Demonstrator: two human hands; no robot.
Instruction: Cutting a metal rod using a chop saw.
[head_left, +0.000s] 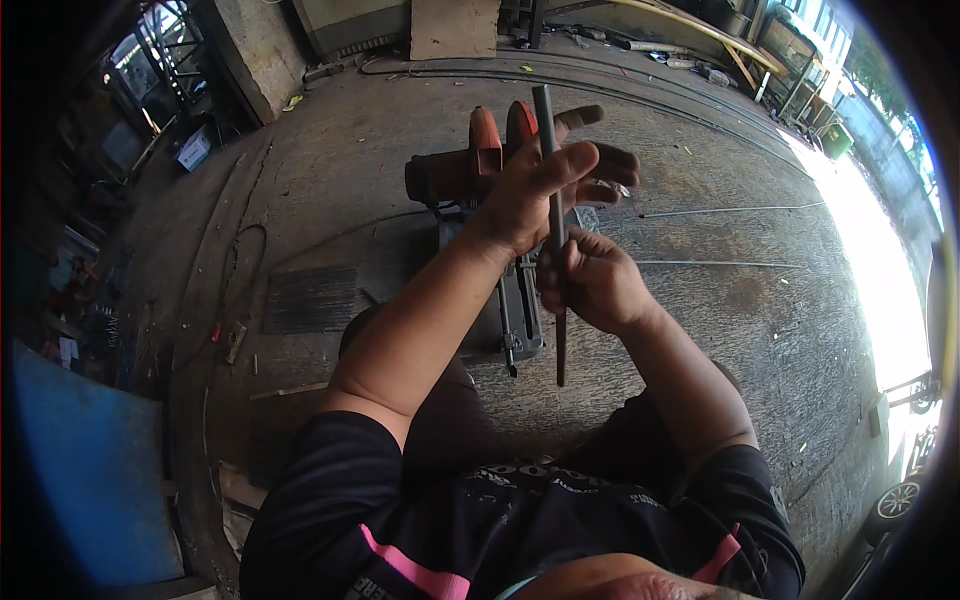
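Passage for a hand is widest on the right, over floor [720, 335] crossed by two thin rods [720, 264] lying low. The red power saw [462, 176] obstructs the way beyond the left hand [528, 200]; the bar [556, 220] in the right hand [605, 285] stands across the gap between the wrists. On the left, a cable [266, 243] curves along the floor.

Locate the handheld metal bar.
Head view, just right of centre: the metal bar is gripped by the right hand, with the open left hand at its upper part and the red saw beyond.
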